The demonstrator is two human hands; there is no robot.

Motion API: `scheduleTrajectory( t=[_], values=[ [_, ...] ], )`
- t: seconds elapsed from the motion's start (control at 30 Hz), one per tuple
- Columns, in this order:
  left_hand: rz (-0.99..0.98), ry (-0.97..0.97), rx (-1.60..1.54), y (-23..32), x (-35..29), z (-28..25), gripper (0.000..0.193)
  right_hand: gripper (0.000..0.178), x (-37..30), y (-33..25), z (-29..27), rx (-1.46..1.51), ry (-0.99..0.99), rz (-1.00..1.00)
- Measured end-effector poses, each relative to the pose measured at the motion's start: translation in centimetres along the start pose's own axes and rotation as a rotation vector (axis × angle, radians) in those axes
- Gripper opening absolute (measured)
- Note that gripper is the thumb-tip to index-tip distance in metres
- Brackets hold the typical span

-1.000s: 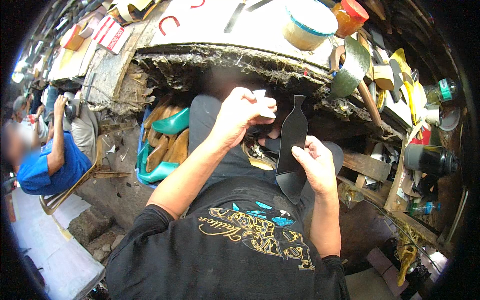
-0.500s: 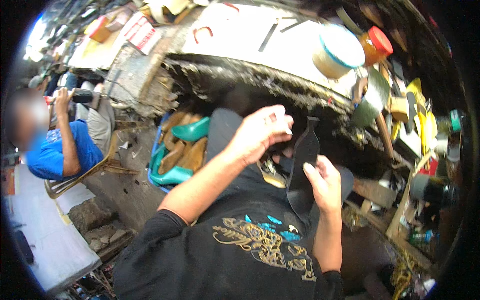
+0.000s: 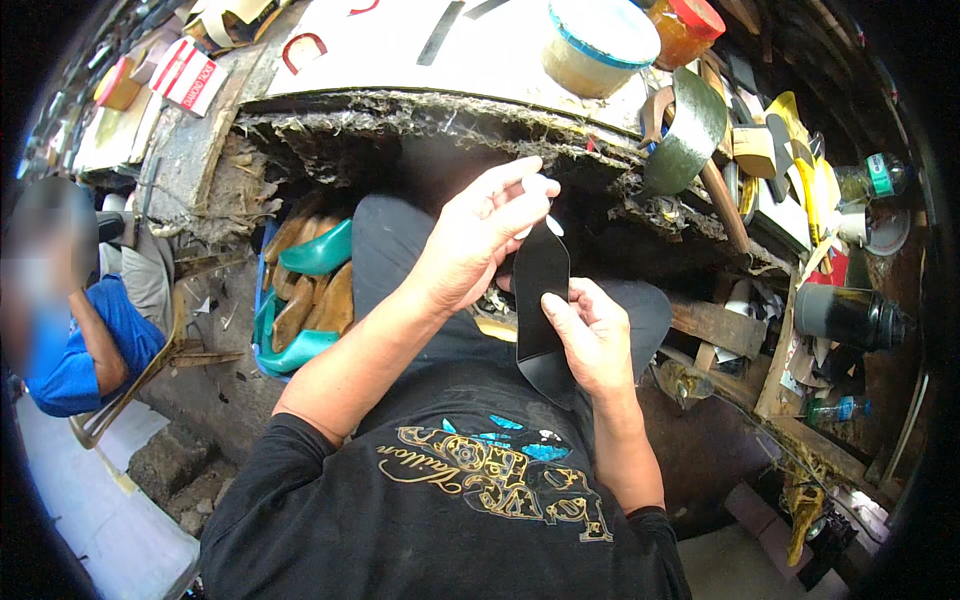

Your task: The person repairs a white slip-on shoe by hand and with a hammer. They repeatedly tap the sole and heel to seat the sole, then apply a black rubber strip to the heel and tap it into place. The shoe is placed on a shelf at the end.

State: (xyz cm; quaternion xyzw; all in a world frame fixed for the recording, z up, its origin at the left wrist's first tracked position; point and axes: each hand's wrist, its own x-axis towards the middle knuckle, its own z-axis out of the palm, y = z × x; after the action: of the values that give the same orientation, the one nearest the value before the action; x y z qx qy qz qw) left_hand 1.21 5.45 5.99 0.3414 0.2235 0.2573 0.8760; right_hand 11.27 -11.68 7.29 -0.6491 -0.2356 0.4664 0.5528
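Note:
A thin black shoe sole, long and waisted in outline, is held upright over my lap. My right hand grips its edge, thumb flat on the near face and fingers behind. My left hand is at the sole's upper end, fingers curled in a pinch with a small white piece between them. A white spot shows at the sole's tip; whether it belongs to the same piece I cannot tell. Partly hidden behind my hands, a pale-edged item lies between my legs.
A ragged-edged workbench ahead holds a blue-rimmed tub and a red-lidded jar. Tools crowd the right. At left stands a blue basket of shoe lasts. A person in blue sits far left.
My left hand has moved onto the sole's upper end. The sole has turned to show its broad face. My view has shifted right.

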Motion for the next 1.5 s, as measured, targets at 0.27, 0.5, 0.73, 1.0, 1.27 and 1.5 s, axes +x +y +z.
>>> scheduleTrajectory(
  t=[0.27, 0.5, 0.73, 1.0, 1.27, 1.5],
  values=[
    [0.035, 0.007, 0.071, -0.2, -0.3, 1.2, 0.051, 0.019, 0.0, 0.6, -0.5, 0.017, 0.001, 0.002],
    [0.043, 0.028, 0.093, -0.3, -0.2, 1.3, 0.047, 0.020, 0.0, 0.5, -0.5, 0.015, 0.005, -0.014],
    [0.042, 0.026, 0.094, -0.2, -0.2, 1.1, 0.047, 0.021, 0.0, 0.4, -0.4, 0.020, -0.009, 0.002],
    [0.030, 0.037, 0.123, -0.2, -0.3, 1.2, 0.046, 0.022, 0.1, 0.6, -0.4, 0.016, -0.004, 0.009],
    [0.019, 0.041, 0.126, -0.3, -0.2, 1.1, 0.045, 0.021, 0.2, 0.9, -0.7, 0.033, 0.000, 0.010],
    [0.027, 0.050, 0.122, -0.5, 0.0, 1.0, 0.046, 0.019, 0.4, 1.2, -0.7, 0.025, -0.007, 0.009]
  ],
)
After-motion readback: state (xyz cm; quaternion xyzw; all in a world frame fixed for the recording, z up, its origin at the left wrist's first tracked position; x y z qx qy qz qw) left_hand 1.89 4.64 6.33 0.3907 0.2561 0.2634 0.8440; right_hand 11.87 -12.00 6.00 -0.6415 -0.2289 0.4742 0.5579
